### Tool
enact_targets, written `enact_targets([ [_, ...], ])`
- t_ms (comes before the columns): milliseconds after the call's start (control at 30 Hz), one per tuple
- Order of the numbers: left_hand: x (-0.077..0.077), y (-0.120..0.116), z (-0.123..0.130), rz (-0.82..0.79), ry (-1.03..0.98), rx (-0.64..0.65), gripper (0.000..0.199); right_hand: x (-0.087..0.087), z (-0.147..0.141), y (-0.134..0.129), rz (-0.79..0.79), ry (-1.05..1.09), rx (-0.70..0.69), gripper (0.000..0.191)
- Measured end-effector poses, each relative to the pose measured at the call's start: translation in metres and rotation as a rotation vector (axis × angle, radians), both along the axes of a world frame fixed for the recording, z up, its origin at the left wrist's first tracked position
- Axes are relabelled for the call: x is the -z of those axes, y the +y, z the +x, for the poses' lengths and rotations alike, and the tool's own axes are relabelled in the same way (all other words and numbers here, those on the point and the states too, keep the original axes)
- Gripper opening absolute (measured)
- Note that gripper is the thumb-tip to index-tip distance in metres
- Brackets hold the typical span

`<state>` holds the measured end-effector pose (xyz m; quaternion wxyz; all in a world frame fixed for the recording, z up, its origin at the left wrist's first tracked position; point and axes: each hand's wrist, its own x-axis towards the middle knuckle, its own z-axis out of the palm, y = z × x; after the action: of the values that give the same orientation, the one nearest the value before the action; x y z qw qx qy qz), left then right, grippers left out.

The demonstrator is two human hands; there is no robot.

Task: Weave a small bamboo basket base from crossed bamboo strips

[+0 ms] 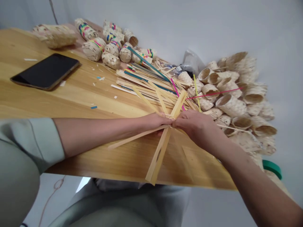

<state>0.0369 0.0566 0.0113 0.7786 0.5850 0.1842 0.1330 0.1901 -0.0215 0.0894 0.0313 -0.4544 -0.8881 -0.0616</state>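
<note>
Pale bamboo strips (158, 154) cross at one centre and fan out in several directions just above the table. My left hand (155, 123) is closed on the crossing from the left side. From the right, my right hand (193, 123) pinches the strips at the same crossing, its fingertips almost touching those of my left. A thin strip seems to be wound around the centre between the two hands, though the fingers hide much of it. Behind the hands lies a pile of loose flat strips (142, 83), mostly natural, some teal, pink or yellow.
Small woven baskets with coloured bands (94, 49) stand at the back left. Many plain woven baskets (230, 105) are heaped against the wall on the right. A black phone (46, 72) rests on the wooden table (92, 142) at left, near scraps. A green roll (272, 168) sits far right.
</note>
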Motion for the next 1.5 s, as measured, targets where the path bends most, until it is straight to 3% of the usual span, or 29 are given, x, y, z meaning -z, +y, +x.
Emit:
enact_targets([
  [300, 0.010, 0.019, 0.004, 0.061, -0.079, -0.074, 0.028, 0.003, 0.008, 0.025, 0.021, -0.048, -0.134, 0.031],
  [400, 0.008, 0.025, 0.004, 0.018, -0.086, -0.174, 0.030, 0.013, 0.005, 0.031, 0.214, -0.050, -0.017, 0.031],
  [500, 0.002, 0.030, 0.003, 0.033, -0.109, -0.251, 0.033, 0.023, -0.001, 0.032, 0.360, 0.154, 0.102, 0.023],
  [700, -0.004, 0.029, -0.003, 0.060, -0.103, -0.237, 0.049, 0.041, -0.006, 0.034, 0.398, 0.438, 0.162, 0.013],
  [1000, 0.001, 0.029, 0.000, 0.089, 0.005, -0.301, 0.049, 0.061, -0.006, 0.039, 0.312, 0.653, 0.322, 0.006],
  [1233, 0.007, 0.024, 0.001, 0.080, 0.027, -0.357, 0.038, 0.064, -0.009, 0.033, 0.359, 0.582, 0.339, 0.010],
  [1367, 0.010, 0.026, -0.001, 0.079, 0.030, -0.360, 0.046, 0.067, -0.009, 0.028, 0.427, 0.446, 0.253, 0.020],
  [1500, 0.010, 0.029, -0.002, -0.011, -0.053, -0.358, 0.042, 0.067, -0.005, 0.026, 0.457, 0.336, 0.136, 0.034],
])
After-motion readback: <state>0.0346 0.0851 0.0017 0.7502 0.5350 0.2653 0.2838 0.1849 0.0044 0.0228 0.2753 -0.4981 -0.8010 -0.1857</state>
